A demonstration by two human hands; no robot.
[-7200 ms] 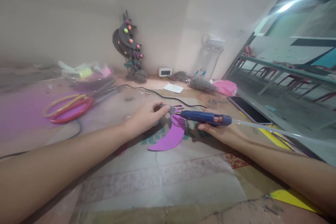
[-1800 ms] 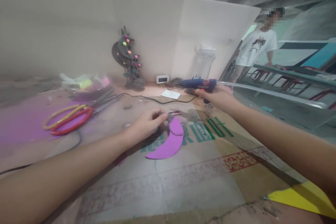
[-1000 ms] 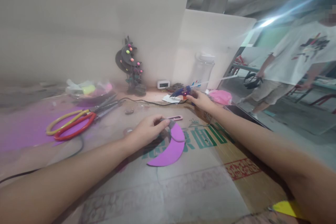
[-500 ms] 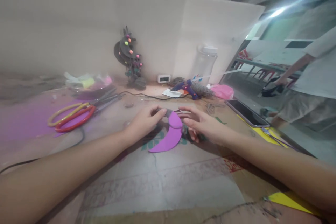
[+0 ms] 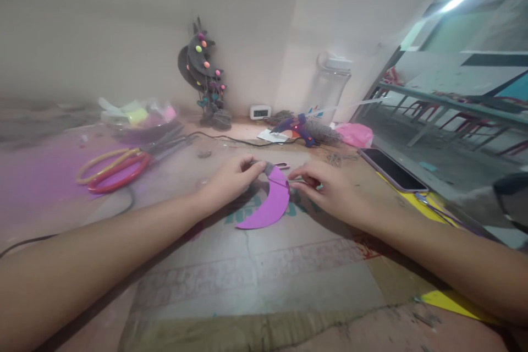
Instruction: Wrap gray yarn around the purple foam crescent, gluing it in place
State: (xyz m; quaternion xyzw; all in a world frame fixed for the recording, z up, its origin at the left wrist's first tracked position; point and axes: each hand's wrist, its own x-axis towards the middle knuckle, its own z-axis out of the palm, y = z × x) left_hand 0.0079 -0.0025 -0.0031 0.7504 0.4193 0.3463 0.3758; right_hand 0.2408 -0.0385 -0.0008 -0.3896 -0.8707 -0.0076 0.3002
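A purple crescent-shaped cutout [image 5: 273,203] is held just above the cardboard-covered table, its pointed tip toward me. My left hand [image 5: 237,179] pinches its upper end, where grey yarn [image 5: 269,169] is wound round it. One strand of the yarn crosses the crescent toward my right hand [image 5: 325,187]. The fingers of that hand are closed on the strand, close to the crescent's right edge. A small pink-rimmed metal piece [image 5: 282,166], perhaps a clip, lies behind the crescent.
Scissors [image 5: 119,170] with red and yellow handles lie left. A glue gun [image 5: 303,131], a bottle [image 5: 332,88], a small digital clock [image 5: 260,112] and a decorated grey crescent [image 5: 202,66] stand behind. A phone [image 5: 394,169] lies right. A black cord [image 5: 231,148] crosses the table.
My right hand's fingers have closed from a looser spread. The yarn strand has moved from low across the crescent to higher up. The person at the right has mostly left the view.
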